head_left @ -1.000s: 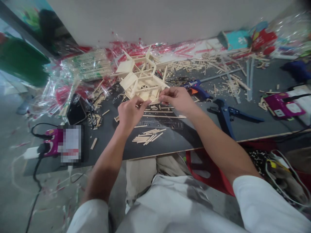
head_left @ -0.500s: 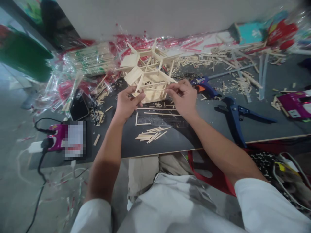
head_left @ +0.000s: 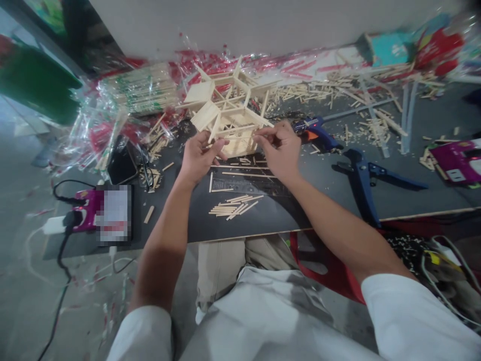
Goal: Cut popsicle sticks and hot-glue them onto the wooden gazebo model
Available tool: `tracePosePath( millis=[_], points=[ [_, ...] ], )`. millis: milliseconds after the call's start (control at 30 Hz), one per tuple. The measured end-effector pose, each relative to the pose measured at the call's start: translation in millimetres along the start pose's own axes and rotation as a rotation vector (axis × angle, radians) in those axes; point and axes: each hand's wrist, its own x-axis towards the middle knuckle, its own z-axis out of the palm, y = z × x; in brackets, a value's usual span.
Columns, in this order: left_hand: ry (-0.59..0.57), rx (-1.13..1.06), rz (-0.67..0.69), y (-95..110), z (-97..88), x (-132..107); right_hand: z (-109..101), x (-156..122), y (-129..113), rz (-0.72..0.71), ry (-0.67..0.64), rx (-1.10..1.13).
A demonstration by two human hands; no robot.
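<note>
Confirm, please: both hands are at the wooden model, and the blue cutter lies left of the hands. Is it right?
Not fully: the left hand and right hand are at the wooden model, but the blue cutter lies to the right of them, as the head view shows.

A head-worn camera looks forward and down onto the tabletop (head_left: 278,215) close by.

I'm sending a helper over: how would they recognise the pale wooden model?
Find the dark grey worktop, then the person's bare left hand and right hand. Between and beyond them is the pale wooden model. Unlike nearby loose wooden sticks, it's a joined, panelled frame.
</note>
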Motion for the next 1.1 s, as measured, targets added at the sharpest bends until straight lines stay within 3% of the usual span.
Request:
tracePosePath(
  millis=[200,300,533,800,1100],
  points=[
    [-0.064,-0.064,-0.01,1,-1.0,-2,10,7,30,-0.075,0.106,0.052],
    [-0.053,-0.08,-0.022,5,-0.5,-3,10,11,38,-0.08,0.075,0.099],
    [-0.047,-0.074,-0.041,6,-3.9,-3,3,16,30,-0.181,-0.127,0.067],
    [0.021,-0.046,-0.058,9,-3.7,-3,5,14,22,-0.027,-0.268,0.19],
    [0.102,-0.05,-0.04,12,2.6,-6,9,11,22,-0.001,-0.204,0.248]
  ],
)
